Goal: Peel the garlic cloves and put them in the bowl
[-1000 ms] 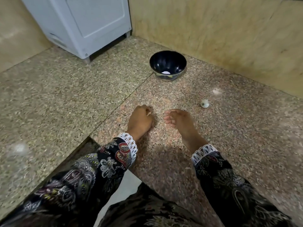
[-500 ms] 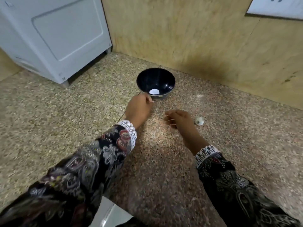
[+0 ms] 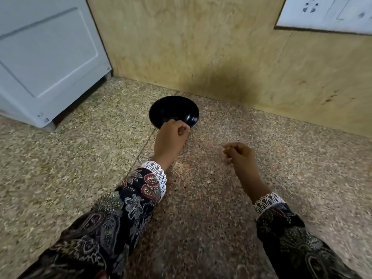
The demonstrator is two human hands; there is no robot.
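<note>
Left hand (image 3: 171, 137) curled at bowl (image 3: 174, 109) rim, contents unclear; right hand (image 3: 240, 155) loosely curled, holding nothing

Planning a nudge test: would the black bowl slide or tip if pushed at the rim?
The bowl flares wide from what looks like a narrower base, so a rim push probably tips it. The polished stone floor would likely let it slide from a low push. Its glossy wall looks slippery to grip.

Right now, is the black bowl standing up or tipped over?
Standing up. The black bowl sits on the floor with its opening facing up, and the left hand reaches over its rim.
</note>
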